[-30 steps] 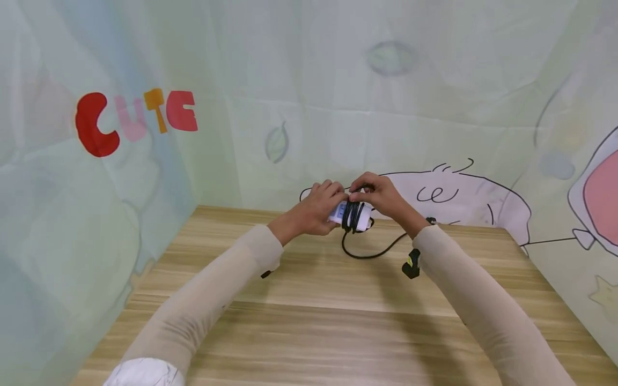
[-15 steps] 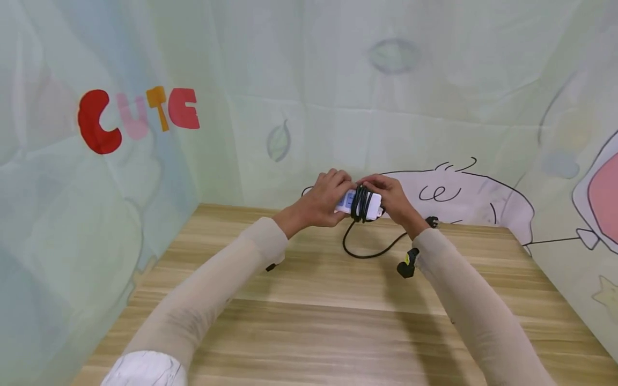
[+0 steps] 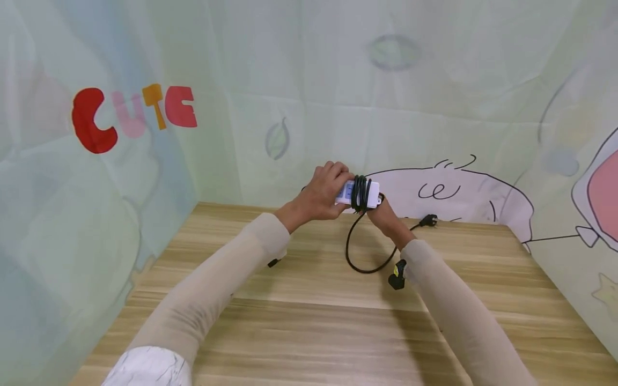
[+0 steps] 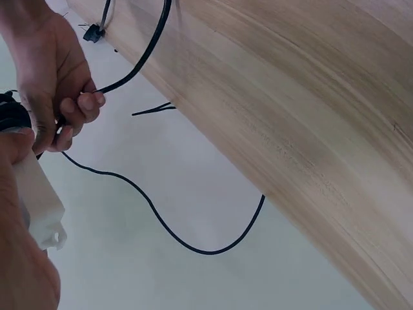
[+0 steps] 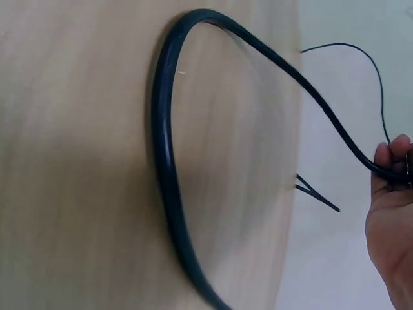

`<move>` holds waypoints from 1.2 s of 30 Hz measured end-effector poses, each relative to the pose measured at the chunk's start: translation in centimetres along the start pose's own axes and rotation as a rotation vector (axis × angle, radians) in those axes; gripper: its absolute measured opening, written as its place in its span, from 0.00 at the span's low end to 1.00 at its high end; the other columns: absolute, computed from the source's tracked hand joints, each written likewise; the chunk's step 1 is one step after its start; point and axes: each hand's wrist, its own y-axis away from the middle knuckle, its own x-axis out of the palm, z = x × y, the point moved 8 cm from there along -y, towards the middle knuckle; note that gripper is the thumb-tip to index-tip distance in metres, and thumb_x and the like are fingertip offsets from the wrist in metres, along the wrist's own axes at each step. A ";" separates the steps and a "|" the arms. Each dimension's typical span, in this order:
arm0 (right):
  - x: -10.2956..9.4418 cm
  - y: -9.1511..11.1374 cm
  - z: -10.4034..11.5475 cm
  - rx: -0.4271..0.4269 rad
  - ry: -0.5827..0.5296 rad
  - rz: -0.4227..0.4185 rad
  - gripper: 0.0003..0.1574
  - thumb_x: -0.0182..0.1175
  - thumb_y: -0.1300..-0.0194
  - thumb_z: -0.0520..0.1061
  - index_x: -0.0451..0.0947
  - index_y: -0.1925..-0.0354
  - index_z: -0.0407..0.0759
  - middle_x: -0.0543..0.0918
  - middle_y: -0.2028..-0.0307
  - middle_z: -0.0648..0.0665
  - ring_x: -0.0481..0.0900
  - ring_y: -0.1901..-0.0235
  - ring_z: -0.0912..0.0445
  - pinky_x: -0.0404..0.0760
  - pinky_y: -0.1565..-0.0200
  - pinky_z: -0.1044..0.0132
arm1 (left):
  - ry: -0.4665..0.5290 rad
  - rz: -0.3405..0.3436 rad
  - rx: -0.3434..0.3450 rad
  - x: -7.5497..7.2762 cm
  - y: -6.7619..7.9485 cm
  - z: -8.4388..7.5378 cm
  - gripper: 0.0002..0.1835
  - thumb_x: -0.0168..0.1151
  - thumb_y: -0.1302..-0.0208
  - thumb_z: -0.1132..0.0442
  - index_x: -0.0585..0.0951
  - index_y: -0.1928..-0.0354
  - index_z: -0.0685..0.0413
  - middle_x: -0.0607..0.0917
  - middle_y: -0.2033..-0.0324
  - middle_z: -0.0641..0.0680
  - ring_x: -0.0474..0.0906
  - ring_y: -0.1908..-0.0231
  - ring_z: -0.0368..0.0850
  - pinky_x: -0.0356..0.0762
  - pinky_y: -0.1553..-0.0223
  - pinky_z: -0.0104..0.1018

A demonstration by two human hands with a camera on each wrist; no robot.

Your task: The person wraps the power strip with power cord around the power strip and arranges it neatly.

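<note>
My left hand (image 3: 321, 192) grips one end of a white power strip (image 3: 374, 195), held above the back of the table. Several turns of black power cord (image 3: 359, 194) wrap around the strip. Just below its far end is my right hand (image 3: 384, 215). In the left wrist view, the right hand's curled fingers (image 4: 72, 111) pinch the cord beside the strip. From there a loose loop of cord (image 5: 164, 123) hangs down, large in the right wrist view. The cord's black plug (image 3: 428, 220) lies at the table's back edge.
The wood-grain table (image 3: 299, 332) ends at a printed cloth backdrop (image 3: 318, 128), with more cloth at both sides. A small black device with a yellow mark (image 3: 397, 274) sits at the right cuff, and a dark piece (image 3: 273, 262) shows at the left cuff.
My right hand has gone from above the strip, round its far end, to below it. The strip has risen and shifted slightly right. The loose loop hangs lower, and the plug shows fully.
</note>
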 end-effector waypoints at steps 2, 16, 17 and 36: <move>0.5 0.1 -0.6 0.020 0.009 0.021 0.16 0.51 0.13 0.34 0.75 0.37 0.24 0.81 0.59 0.57 0.80 0.60 0.65 0.83 0.50 0.65 | -0.001 0.011 -0.005 0.2 0.0 0.1 0.30 0.79 0.35 0.58 0.82 0.34 0.61 0.81 0.39 0.63 0.77 0.42 0.61 0.78 0.41 0.60; 3.2 1.0 -3.5 0.274 -0.071 0.204 0.16 0.39 0.06 0.44 0.68 0.54 0.39 0.76 0.58 0.44 0.87 0.51 0.46 0.90 0.46 0.58 | -0.005 0.015 -0.059 0.5 -0.2 0.9 0.29 0.78 0.32 0.58 0.82 0.33 0.62 0.81 0.39 0.63 0.77 0.41 0.62 0.77 0.40 0.59; 3.4 1.2 -3.7 0.302 -0.079 0.217 0.17 0.38 0.05 0.45 0.68 0.53 0.37 0.77 0.57 0.42 0.88 0.52 0.47 0.90 0.46 0.58 | -0.011 0.016 -0.063 0.4 -0.2 0.9 0.29 0.78 0.33 0.58 0.82 0.33 0.62 0.81 0.39 0.63 0.77 0.41 0.62 0.77 0.40 0.59; 6.4 2.6 -3.6 0.511 0.059 0.268 0.28 0.36 0.05 0.57 0.67 0.52 0.35 0.66 0.75 0.51 0.64 0.80 0.59 0.70 0.74 0.66 | -0.098 0.004 -0.147 0.3 -1.0 1.9 0.30 0.76 0.31 0.57 0.81 0.31 0.62 0.81 0.37 0.63 0.77 0.39 0.63 0.77 0.38 0.61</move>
